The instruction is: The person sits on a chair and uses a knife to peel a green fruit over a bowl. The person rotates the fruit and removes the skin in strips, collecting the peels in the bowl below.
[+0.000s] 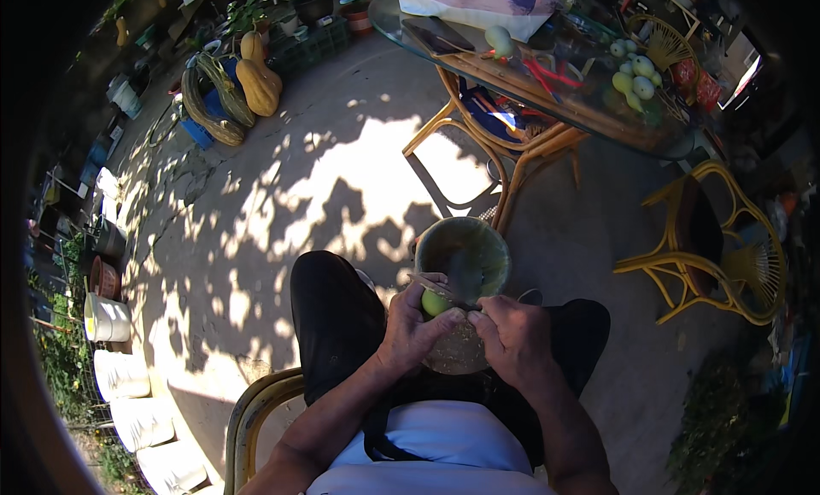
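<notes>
Between my knees stands a round tub [463, 258] with a greenish inside. At its near side, my left hand [419, 325] holds a small pale green gourd [435, 303], with the thumb towards my right hand. My right hand [512, 331] grips the end of a thin, long tool [445, 294] that lies across the top of the gourd; its kind cannot be told. Below both hands is a grey-brown round surface [458, 351] dotted with pale bits.
Ahead is a glass-topped table [615, 126] bearing several small gourds [642, 78]. A rattan chair [688, 261] stands at right. Large squashes [259, 85] rest by a blue container [198, 133] at upper left. White buckets [122, 373] line the left edge.
</notes>
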